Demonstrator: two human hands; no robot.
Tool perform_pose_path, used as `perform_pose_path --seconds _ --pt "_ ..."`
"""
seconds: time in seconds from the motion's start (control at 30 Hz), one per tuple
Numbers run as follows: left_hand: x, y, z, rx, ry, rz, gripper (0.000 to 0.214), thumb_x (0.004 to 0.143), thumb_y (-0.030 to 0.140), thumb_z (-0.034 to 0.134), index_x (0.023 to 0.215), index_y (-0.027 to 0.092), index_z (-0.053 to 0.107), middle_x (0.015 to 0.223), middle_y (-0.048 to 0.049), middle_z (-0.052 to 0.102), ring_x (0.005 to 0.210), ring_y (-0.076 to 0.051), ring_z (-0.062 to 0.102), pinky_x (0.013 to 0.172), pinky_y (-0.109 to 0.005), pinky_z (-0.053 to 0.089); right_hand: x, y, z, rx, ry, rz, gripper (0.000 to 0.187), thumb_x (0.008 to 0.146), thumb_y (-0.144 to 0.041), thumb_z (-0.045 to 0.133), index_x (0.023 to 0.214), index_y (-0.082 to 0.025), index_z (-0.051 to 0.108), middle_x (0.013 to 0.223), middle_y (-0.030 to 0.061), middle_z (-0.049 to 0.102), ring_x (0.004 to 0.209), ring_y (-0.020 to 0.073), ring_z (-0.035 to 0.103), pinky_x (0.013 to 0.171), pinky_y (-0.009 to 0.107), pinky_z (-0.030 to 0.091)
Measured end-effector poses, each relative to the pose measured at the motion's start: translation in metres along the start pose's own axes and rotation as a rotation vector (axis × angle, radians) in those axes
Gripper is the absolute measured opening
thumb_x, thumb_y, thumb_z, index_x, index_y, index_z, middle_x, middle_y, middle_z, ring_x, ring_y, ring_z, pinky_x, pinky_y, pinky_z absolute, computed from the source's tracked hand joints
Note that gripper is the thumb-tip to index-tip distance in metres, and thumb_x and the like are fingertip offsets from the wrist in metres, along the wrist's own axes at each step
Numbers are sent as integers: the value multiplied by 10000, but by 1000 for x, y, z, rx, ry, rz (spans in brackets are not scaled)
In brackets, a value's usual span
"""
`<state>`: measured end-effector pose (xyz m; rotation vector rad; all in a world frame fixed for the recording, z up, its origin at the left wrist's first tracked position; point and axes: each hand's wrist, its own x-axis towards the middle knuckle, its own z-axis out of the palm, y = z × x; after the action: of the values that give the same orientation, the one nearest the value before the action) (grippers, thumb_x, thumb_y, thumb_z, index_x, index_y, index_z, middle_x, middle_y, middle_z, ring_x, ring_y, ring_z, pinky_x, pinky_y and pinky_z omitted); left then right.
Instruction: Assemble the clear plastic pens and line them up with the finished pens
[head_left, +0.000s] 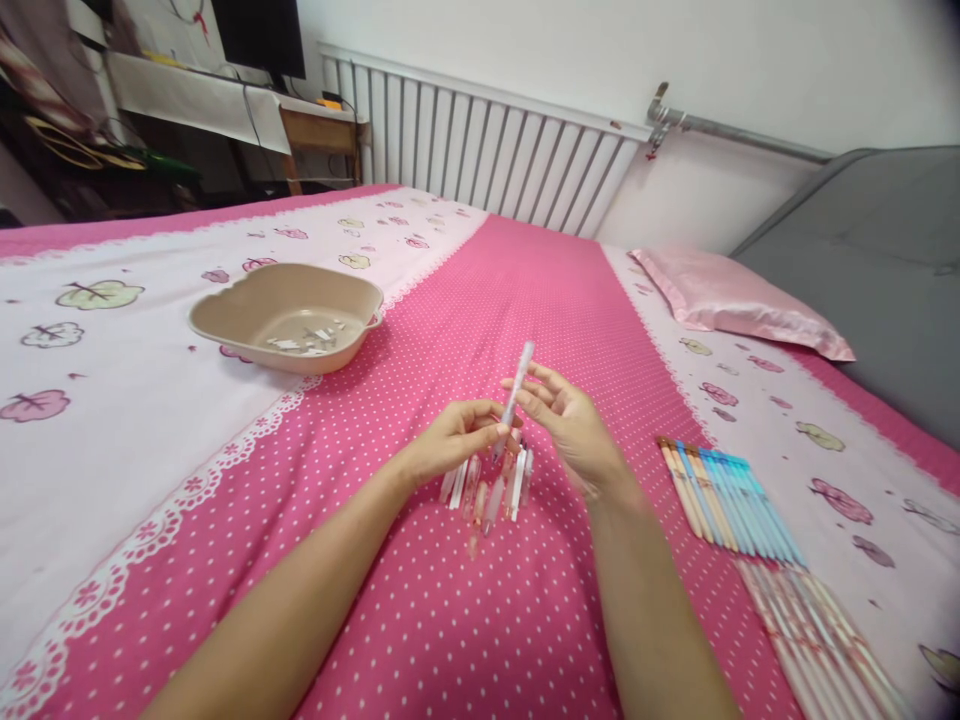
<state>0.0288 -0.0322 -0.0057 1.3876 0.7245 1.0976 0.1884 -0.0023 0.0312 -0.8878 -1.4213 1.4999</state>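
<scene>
A pale pink, slim pen [518, 382] is held tilted upright between both hands, above the bed. My left hand [463, 436] pinches its lower end between thumb and fingers. My right hand [561, 418] grips its upper part with thumb and fingertips. Just under my hands lies a loose pile of pens [491, 500] in pink, white and clear tones, partly hidden by my left hand. Off to the right, a neat row of blue and peach pens [731, 500] lies side by side. Nearer to me is another row of pale pink pens [821, 635].
A beige plastic basin [352, 290] with small white pieces inside stands on the bed at left. A pink pillow [735, 300] rests by the grey headboard [870, 240]. Behind the bed are a white radiator [480, 140] and a desk [322, 130] with a monitor [259, 40].
</scene>
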Motion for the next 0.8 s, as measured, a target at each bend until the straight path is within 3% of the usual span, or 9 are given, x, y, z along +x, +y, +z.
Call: perform_pose_path --seconds 0.13,0.37,0.6,0.7,0.8 --pt "-1 1 0 15 3 -4 251 830 342 596 929 115 631 837 -82 681 740 -146 624 699 -261 460 -1 0 0 35 -84 30 506 736 -287 687 1206 -216 515 977 56 692 915 170 636 904 378 460" --pt "-1 -2 0 32 8 -9 249 800 348 629 885 115 606 793 -69 672 704 -137 626 677 -258 466 -1 0 3 -2 -1 30 547 619 -307 774 1113 -175 580 770 1 654 731 154 633 723 325 503" --pt "1 -1 2 241 201 1 304 653 349 749 679 127 542 541 22 554 486 -73 506 475 -190 362 -2 3 9 -67 19 16 524 590 -305 788 1065 -184 601 670 -48 559 640 109 573 578 236 460" --pt "3 -2 2 263 260 17 351 593 344 787 644 139 507 517 47 518 462 -60 470 451 -179 336 -2 3 10 -73 29 15 511 605 -321 778 1068 -195 604 686 -40 563 657 113 573 588 237 467" --pt "3 -2 1 224 225 0 354 606 371 784 730 126 560 550 35 541 484 -70 491 475 -189 365 -2 3 7 -39 21 8 499 625 -323 768 1083 -205 607 732 -20 605 705 128 596 657 267 493"
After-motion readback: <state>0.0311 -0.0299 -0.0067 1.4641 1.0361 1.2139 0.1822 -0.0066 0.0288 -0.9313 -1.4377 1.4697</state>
